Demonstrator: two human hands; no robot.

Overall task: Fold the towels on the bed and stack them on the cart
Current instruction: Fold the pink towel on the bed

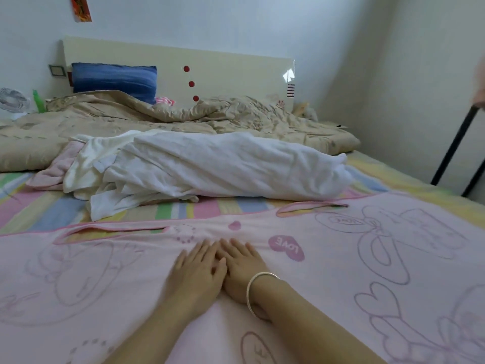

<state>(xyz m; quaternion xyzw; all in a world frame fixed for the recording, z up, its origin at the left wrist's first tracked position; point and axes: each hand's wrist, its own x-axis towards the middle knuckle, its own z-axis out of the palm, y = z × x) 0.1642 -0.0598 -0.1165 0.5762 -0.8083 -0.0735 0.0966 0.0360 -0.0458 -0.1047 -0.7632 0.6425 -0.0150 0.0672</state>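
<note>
A large pink towel (367,258) with cartoon outlines and "LOVE" hearts lies spread flat across the near half of the bed. Both my hands rest flat on its middle, side by side and touching: my left hand (195,271) with straight fingers, my right hand (242,269) beside it, a pale bangle on its wrist. Behind the pink towel a rumpled heap of white towels (210,166) lies on the striped sheet (168,210), with a small pink towel (55,172) tucked at its left end. The cart is not clearly in view.
A beige quilt (131,119) is bunched at the head of the bed, with a blue pillow (114,80) against the cream headboard (223,74). A small fan (13,101) and a green bottle (38,101) stand far left. Black metal legs (451,151) lean by the right wall.
</note>
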